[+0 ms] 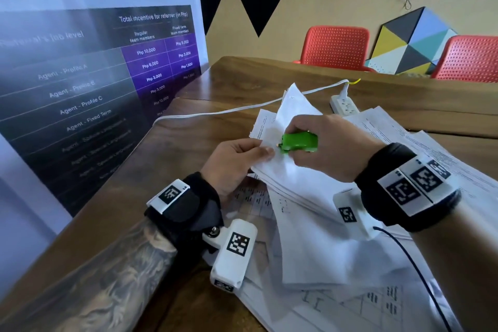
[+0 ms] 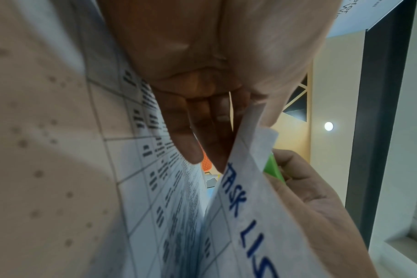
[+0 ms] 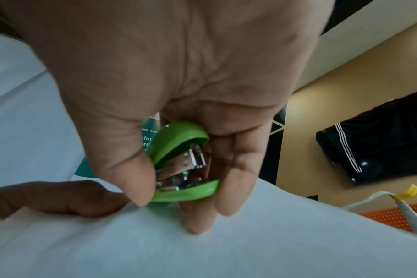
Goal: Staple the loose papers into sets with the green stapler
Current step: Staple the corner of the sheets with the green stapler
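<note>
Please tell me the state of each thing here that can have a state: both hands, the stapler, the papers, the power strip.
Left hand: pinches the held set of papers.
Right hand: grips the green stapler.
Green stapler: at the set's corner, mouth open.
Held set of papers: lifted off the pile.
Power strip: one cable plugged in.

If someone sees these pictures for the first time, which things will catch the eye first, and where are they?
First the green stapler, gripped in the right hand at the middle of the wooden table, its mouth at the edge of a paper set that the left hand pinches. Next, loose papers spread around the hands, and two red chairs behind the table.
</note>
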A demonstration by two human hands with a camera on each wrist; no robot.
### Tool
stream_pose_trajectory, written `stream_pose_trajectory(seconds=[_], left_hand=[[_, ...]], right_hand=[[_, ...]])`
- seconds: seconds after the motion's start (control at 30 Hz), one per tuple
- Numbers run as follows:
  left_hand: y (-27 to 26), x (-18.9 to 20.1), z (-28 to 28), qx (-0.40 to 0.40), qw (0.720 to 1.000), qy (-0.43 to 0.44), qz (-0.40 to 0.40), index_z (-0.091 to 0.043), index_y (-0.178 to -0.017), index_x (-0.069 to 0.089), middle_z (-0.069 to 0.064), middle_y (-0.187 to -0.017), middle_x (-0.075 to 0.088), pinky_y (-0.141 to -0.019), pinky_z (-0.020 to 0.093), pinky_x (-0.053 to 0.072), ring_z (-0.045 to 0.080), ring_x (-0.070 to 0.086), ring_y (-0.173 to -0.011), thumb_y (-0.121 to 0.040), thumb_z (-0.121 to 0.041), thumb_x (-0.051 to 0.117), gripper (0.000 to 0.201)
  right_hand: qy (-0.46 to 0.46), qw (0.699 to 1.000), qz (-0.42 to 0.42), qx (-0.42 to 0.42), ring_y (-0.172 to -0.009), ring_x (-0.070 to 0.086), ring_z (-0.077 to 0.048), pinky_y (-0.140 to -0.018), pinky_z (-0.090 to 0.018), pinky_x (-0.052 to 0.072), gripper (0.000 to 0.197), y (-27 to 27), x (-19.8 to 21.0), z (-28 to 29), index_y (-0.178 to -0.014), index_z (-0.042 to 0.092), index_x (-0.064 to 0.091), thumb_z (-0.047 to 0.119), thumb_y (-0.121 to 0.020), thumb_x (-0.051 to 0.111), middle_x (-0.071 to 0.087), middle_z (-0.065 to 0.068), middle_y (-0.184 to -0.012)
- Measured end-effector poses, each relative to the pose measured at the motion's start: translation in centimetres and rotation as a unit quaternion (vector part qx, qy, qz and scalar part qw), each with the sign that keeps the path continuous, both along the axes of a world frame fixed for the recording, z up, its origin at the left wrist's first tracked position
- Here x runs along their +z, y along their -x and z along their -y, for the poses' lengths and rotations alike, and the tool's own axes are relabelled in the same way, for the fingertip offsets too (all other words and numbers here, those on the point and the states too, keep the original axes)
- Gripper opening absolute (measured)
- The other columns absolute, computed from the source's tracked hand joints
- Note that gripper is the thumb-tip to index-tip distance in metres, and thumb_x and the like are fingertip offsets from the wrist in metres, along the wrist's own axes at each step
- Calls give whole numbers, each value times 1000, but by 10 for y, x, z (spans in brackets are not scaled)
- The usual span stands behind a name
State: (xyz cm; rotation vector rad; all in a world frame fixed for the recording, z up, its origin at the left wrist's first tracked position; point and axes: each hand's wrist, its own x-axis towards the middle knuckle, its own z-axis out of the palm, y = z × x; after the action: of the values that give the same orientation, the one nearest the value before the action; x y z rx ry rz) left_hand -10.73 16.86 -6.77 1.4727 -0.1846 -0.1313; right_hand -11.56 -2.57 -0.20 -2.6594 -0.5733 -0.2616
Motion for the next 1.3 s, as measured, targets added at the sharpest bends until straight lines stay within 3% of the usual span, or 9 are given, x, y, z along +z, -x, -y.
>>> stream_pose_trajectory(seconds=[0.17,0.37,0.53,0.6,0.77,0.93,1.03,1.1,1.3], left_hand=[[7,1,3,-2,1000,15,-18,-12,-81,78,17,-83,70,-61,32,55,26,65,-68,-93,-11,67,17],[4,-4,3,10,1000,30,1,-3,-89,78,21,-88,73,-75,36,54,30,64,-77,-93,-11,67,14],[6,-5,4,18,999,28,24,-5,-94,79,21,-95,76,-90,43,53,29,67,-84,-92,-10,68,13],[6,-4,5,26,999,25,32,-4,-94,79,19,-93,76,-87,40,53,28,67,-82,-92,-10,68,13],[7,-4,6,33,998,29,46,-2,-95,79,23,-94,75,-78,35,51,28,65,-79,-93,-10,68,14],[10,-4,6,22,998,46,25,-2,-94,79,32,-99,72,-76,40,54,34,64,-80,-94,-11,67,15],[10,-3,7,16,999,47,15,-5,-92,79,21,-89,74,-63,32,55,29,65,-73,-94,-11,66,15],[11,-3,7,17,999,49,15,-4,-92,79,19,-87,74,-59,29,54,27,65,-72,-94,-11,66,15],[10,-5,9,22,998,63,12,-3,-97,78,31,-100,72,-70,36,54,34,65,-81,-94,-12,66,16]], right_hand=[[6,1000,3,-3,-65,52,-1,-53,-11,33,14,8,4,0,-93,28,65,25,-80,69,59,11,-71],[15,1000,9,5,-72,55,-10,-58,-15,39,15,9,3,-1,-92,29,64,26,-78,68,64,9,-78],[25,1000,17,-2,-74,53,-13,-56,-12,34,13,10,2,-3,-93,29,65,27,-80,67,63,8,-81],[34,999,24,-3,-73,52,-13,-55,-13,34,13,10,2,-3,-93,29,65,27,-81,66,63,8,-81],[44,998,51,8,-78,56,-20,-65,-30,45,12,13,0,-5,-95,27,63,27,-83,65,61,10,-81],[-8,1000,6,8,-72,56,-13,-60,-22,42,9,7,-1,0,-91,26,67,31,-84,69,62,9,-74],[-56,996,-63,24,-67,64,-10,-64,-24,52,7,4,2,4,-88,24,68,30,-87,70,71,5,-75],[-103,988,-108,35,-64,69,-14,-66,-29,59,5,4,3,6,-88,22,67,26,-90,69,74,2,-73],[-46,998,-35,19,-67,57,-7,-60,-19,43,13,5,2,7,-87,27,65,33,-80,74,65,7,-75]])
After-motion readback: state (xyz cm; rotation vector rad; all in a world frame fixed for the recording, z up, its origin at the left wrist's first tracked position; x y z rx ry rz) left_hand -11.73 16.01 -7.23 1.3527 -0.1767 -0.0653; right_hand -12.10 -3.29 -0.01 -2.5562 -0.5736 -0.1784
